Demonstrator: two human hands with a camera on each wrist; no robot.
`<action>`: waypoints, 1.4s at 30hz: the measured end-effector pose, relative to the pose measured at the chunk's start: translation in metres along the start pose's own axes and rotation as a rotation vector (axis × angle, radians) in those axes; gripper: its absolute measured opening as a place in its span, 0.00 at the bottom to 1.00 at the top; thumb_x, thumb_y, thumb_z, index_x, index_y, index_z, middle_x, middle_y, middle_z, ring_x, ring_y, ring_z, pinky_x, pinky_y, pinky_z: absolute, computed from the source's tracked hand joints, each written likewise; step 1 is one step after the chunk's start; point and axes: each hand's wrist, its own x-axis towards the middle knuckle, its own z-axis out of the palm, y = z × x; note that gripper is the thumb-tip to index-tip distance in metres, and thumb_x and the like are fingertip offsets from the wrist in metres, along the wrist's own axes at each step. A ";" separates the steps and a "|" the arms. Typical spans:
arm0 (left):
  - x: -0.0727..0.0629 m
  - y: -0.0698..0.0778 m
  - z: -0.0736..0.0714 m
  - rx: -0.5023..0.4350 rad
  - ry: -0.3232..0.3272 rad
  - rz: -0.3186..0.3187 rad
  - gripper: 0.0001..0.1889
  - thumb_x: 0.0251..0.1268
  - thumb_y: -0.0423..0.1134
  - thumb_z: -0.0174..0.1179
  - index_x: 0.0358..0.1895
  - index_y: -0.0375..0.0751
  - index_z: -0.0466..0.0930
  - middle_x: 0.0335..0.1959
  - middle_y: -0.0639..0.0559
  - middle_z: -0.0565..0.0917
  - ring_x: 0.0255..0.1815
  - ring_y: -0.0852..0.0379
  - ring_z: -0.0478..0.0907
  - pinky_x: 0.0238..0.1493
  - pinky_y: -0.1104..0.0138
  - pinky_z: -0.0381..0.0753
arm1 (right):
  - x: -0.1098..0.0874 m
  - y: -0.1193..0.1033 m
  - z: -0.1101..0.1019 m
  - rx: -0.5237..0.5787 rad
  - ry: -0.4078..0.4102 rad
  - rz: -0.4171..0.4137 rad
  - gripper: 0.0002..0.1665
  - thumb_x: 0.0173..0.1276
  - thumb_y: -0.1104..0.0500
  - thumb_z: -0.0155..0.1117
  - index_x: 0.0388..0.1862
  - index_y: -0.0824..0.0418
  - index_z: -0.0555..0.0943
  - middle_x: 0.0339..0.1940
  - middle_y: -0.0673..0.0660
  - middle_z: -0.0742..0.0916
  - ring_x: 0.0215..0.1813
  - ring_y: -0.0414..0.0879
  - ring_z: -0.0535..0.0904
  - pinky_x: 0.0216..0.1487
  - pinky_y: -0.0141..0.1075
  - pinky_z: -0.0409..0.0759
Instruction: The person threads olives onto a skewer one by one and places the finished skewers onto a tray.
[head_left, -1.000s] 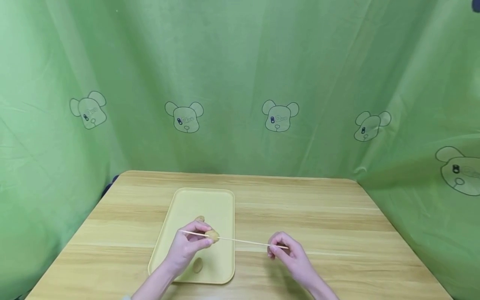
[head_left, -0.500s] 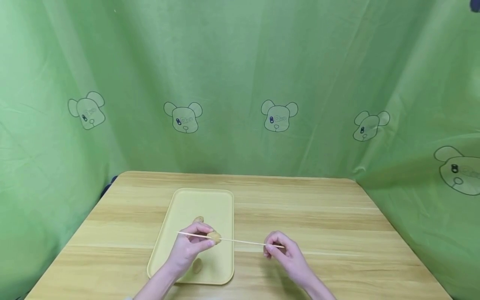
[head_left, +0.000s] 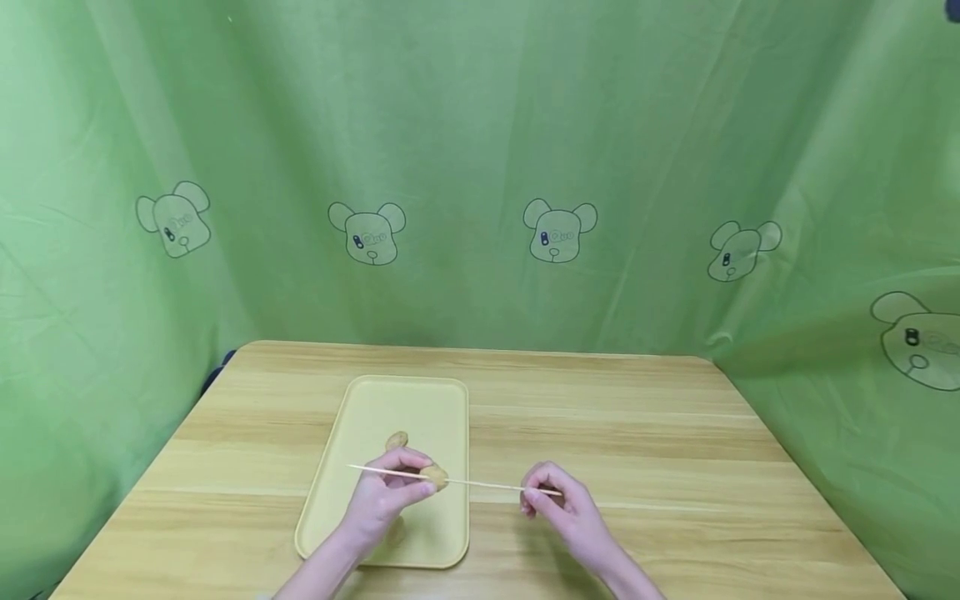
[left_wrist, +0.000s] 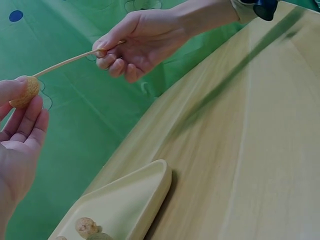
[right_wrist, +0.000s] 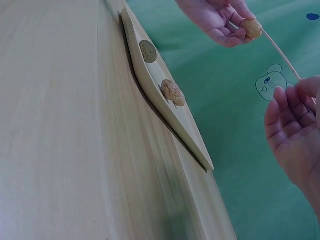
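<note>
My left hand [head_left: 373,502] pinches a golden-brown food ball [head_left: 434,477] between thumb and fingers, above a pale yellow tray [head_left: 408,402]. A thin wooden skewer [head_left: 483,484] runs through the ball, and its pointed end sticks out leftward across the left hand. Off to the right of the tray, my right hand [head_left: 562,504] grips the skewer near its other end with thumb and curled fingers. In the right wrist view, a lumpy brown ball [right_wrist: 173,92] and a darker round one [right_wrist: 148,51] lie on the tray. The left wrist partly covers one of them in the head view.
A wood-grain table [head_left: 637,417] carries the tray on its left half. Green curtains [head_left: 465,125] printed with bear heads hang behind the table and on both sides.
The right hand has shifted left with the skewer, whose tip now sticks out farther on the left. The left hand and ball have moved slightly right, so the hands are closer together.
</note>
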 end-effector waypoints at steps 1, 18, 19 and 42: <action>0.000 -0.001 0.001 -0.006 -0.006 0.007 0.13 0.52 0.23 0.62 0.39 0.43 0.79 0.37 0.53 0.80 0.38 0.60 0.79 0.42 0.72 0.80 | 0.000 0.000 0.000 0.002 0.002 -0.001 0.06 0.65 0.77 0.48 0.32 0.70 0.70 0.29 0.64 0.76 0.33 0.41 0.76 0.32 0.34 0.81; -0.002 -0.009 0.010 -0.022 0.025 -0.025 0.14 0.50 0.21 0.60 0.38 0.41 0.79 0.36 0.54 0.80 0.36 0.61 0.78 0.41 0.73 0.80 | 0.000 0.004 0.001 0.044 -0.035 -0.023 0.06 0.64 0.78 0.46 0.32 0.72 0.70 0.29 0.65 0.76 0.32 0.44 0.76 0.31 0.34 0.80; -0.002 -0.009 0.010 -0.022 0.029 -0.035 0.13 0.50 0.21 0.61 0.37 0.41 0.79 0.36 0.54 0.80 0.36 0.61 0.78 0.41 0.73 0.80 | 0.000 0.004 0.001 0.045 -0.036 -0.025 0.06 0.64 0.78 0.46 0.32 0.72 0.70 0.29 0.65 0.76 0.32 0.45 0.76 0.31 0.34 0.80; -0.004 -0.014 0.010 -0.069 0.017 -0.129 0.12 0.52 0.20 0.58 0.38 0.38 0.78 0.35 0.52 0.82 0.36 0.60 0.81 0.43 0.70 0.80 | -0.003 0.002 -0.003 0.073 0.041 0.165 0.07 0.61 0.72 0.58 0.36 0.78 0.77 0.34 0.48 0.84 0.35 0.39 0.82 0.35 0.34 0.82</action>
